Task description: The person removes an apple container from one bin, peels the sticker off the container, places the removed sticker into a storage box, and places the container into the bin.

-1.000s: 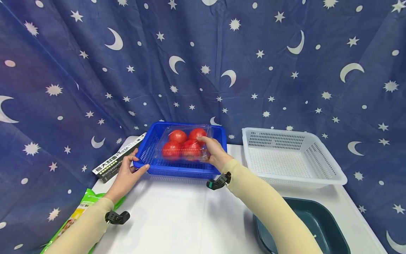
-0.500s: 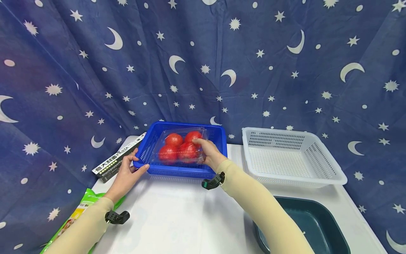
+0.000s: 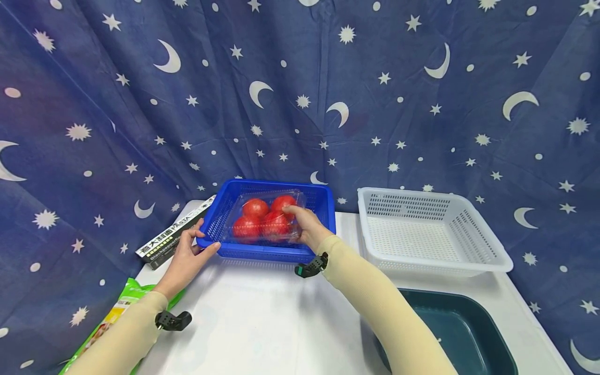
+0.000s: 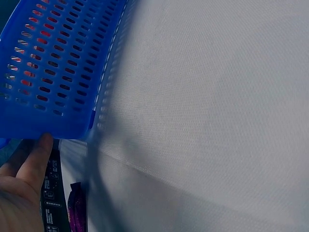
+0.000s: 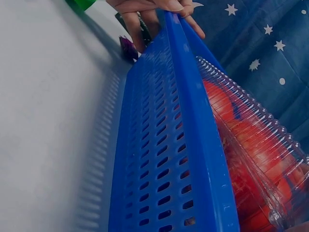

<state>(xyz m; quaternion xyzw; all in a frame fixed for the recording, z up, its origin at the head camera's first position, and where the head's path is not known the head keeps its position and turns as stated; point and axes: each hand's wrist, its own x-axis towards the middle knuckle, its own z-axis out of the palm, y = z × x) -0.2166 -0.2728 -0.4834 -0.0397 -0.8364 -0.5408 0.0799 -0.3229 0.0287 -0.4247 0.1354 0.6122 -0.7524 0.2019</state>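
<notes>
A clear plastic clamshell box [image 3: 269,242] with several round red fruits [image 3: 255,208] lies inside the blue slotted basket [image 3: 262,254]. My right hand [image 3: 307,225] grips the box by its right end, thumb on top; the fingers underneath are hidden. At the basket's front left corner my left hand [image 3: 187,260] holds the rim, thumb in front and fingers along the side. In the right wrist view, the ridged edge of the box [image 5: 251,108] shows just inside the basket's front wall [image 5: 159,145], and the left hand [image 5: 145,9] is at the far corner.
A black and white pasta box [image 3: 173,237] leans beside the basket's left side. The green food bag [image 3: 124,304] lies under my left forearm. On the right stand a white slotted basket [image 3: 478,268] and a dark teal tub [image 3: 469,333]. A starry curtain [image 3: 300,104] hangs behind the table [image 3: 253,312].
My right hand has moved the fruit box left and down into the blue basket, mostly in the first half second. The left hand has stayed at the basket corner.
</notes>
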